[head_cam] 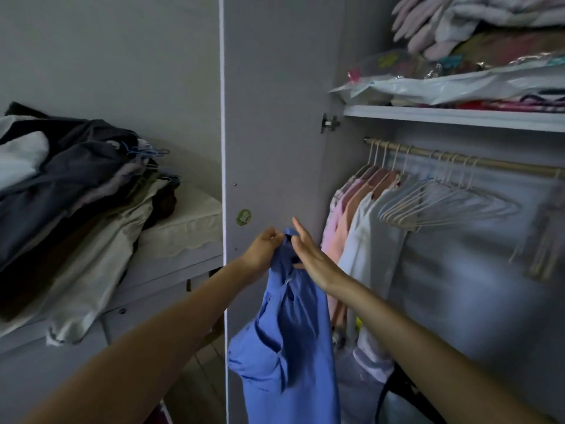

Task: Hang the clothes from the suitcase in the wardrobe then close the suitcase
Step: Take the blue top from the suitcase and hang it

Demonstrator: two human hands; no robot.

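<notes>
At six o'clock, a blue shirt hangs limp before the wardrobe door. Our left hand pinches its top; our right hand lies against it, fingers straight. We judge it light, soft, best gripped at the collar. At two o'clock, empty hangers line the rail.

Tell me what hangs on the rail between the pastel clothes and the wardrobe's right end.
In the head view, a bunch of empty white hangers hangs on the rail, right of the pastel clothes; farther right, something blurred I cannot identify.
</notes>
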